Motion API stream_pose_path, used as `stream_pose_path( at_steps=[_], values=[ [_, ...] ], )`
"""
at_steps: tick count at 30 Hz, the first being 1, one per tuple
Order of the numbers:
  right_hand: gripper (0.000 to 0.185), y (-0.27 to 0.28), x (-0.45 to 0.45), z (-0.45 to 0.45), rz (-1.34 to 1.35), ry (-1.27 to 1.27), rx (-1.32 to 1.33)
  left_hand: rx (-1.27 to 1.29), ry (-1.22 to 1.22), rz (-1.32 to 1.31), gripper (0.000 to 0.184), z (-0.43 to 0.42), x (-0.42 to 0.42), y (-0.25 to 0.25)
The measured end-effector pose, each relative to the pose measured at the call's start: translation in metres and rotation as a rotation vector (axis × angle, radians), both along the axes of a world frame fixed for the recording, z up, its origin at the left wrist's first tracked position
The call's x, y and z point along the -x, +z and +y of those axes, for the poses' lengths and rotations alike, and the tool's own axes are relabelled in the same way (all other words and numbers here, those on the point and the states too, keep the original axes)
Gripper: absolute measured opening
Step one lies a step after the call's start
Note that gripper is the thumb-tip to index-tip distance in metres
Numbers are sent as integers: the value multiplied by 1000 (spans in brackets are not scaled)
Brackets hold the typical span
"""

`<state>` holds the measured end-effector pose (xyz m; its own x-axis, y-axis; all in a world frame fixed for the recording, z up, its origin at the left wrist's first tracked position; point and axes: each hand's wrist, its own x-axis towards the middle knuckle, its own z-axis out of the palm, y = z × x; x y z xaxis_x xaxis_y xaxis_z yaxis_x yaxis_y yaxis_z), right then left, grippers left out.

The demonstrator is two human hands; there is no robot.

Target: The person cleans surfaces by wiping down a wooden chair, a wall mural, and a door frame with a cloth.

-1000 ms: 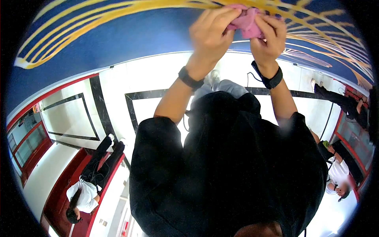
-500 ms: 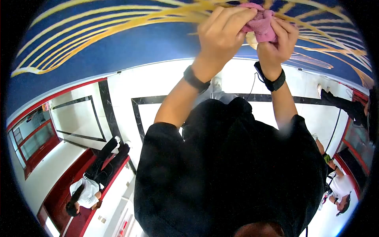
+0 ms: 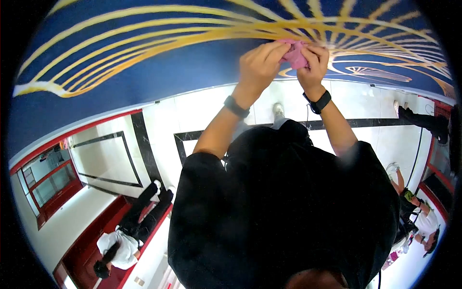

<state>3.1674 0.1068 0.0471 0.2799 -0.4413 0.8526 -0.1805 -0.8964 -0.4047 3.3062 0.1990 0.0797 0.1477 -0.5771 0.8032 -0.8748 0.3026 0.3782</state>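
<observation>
A crumpled pink cloth (image 3: 297, 58) is bunched between my two hands, in front of a blue wall (image 3: 192, 62) painted with yellow and gold curved lines. My left hand (image 3: 263, 62) is closed, gripping the cloth's left side with bent fingers. On the opposite side, my right hand (image 3: 314, 63) pinches the cloth between thumb and fingers. Both hands are raised close together, and each wrist wears a dark band. Whether the cloth touches the wall cannot be made out.
White floor tiles (image 3: 192, 108) with dark stripes lie below the wall. A person in a white top (image 3: 120, 248) sits on a red bench at lower left. Another person (image 3: 426, 224) is at lower right, and a dark-trousered leg (image 3: 423, 123) shows at far right.
My hands and the cloth have moved lower and slightly left in view, closer to my body. More of the painted wall shows above them. Both hands still grip the cloth.
</observation>
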Motion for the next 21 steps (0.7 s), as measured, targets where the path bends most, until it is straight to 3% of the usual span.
stream_pose_path(
  at_steps=[8,11,17,20,21],
  values=[
    [48,25,-100,86,89,76,20,-16,53,91,42,90,-99,12],
    [48,45,-136,108,64,88,54,29,65,70,38,115,-133,43],
    [53,147,-177,136,-70,-11,182,341,30,-19,40,122,-174,127],
    [55,171,-181,138,-46,-55,249,382,-48,79,42,121,-176,146],
    [42,168,-179,142,-13,-56,194,386,-12,46,42,122,-175,145]
  ],
)
